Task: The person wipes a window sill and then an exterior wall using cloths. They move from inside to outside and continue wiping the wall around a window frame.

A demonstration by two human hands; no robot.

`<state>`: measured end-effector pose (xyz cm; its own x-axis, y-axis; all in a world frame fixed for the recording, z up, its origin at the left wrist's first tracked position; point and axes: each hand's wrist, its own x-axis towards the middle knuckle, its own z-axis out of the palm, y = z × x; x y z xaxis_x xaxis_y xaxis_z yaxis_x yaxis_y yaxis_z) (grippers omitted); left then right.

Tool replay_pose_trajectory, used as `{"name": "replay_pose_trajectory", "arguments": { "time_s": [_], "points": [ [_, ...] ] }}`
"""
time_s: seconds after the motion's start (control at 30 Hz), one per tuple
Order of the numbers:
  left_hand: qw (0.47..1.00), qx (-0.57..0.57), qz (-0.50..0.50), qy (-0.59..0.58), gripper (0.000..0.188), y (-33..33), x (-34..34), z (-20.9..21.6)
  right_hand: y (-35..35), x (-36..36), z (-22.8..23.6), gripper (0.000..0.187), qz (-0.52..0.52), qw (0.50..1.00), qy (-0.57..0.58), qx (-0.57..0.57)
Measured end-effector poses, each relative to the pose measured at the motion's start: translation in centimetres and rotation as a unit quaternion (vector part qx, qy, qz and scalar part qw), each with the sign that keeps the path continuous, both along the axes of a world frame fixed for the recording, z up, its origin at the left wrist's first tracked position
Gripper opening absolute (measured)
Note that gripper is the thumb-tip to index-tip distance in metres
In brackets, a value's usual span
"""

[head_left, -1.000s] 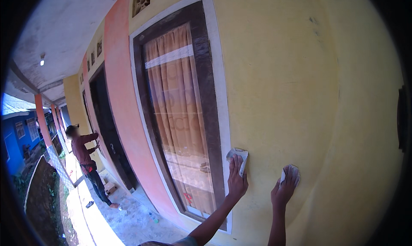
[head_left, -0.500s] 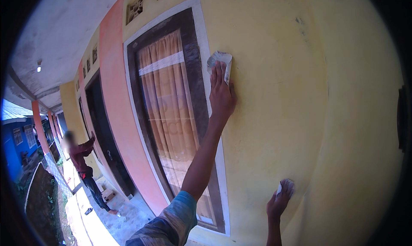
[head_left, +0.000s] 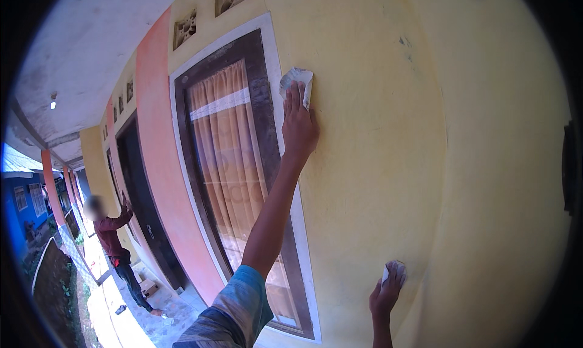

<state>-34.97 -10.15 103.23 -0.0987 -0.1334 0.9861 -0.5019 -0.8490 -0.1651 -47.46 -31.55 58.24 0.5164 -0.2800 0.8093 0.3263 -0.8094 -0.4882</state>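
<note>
My left hand is raised high on the yellow wall, just right of the window's white border. Its fingers press a crumpled, pale grey sheet of sandpaper flat on the surface. Lower down and to the right, my right hand holds a smaller folded piece of sandpaper against the same wall. The rough faces of both pieces are hidden.
A dark-framed window with an orange curtain lies left of my left arm. Beyond it are a pink wall strip and a dark door. Farther along the porch, a person in a maroon top reaches to the wall. A cardboard box sits nearby.
My left hand has slid up along the window border with its sandpaper. The right one has shifted slightly on the wall. My view has turned a little, and the other person's hands have moved.
</note>
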Motion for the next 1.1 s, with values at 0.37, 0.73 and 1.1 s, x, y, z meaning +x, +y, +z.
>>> {"name": "replay_pose_trajectory", "arguments": {
  "time_s": [0.37,0.73,1.1],
  "points": [
    [1.000,-0.008,-0.009,-0.016,0.056,-1.8,0.0,5.0,-0.1,0.0,-0.4,0.050,0.003,1.000,-0.003,-0.021],
    [0.999,0.026,0.021,-0.011,0.062,-6.6,-0.4,5.2,0.9,0.6,0.5,0.051,0.003,1.000,-0.012,-0.011],
    [0.996,0.091,-0.016,0.006,0.065,-9.5,-0.3,0.4,1.0,1.2,-0.1,0.047,0.001,1.000,-0.024,0.004]
  ]
}}
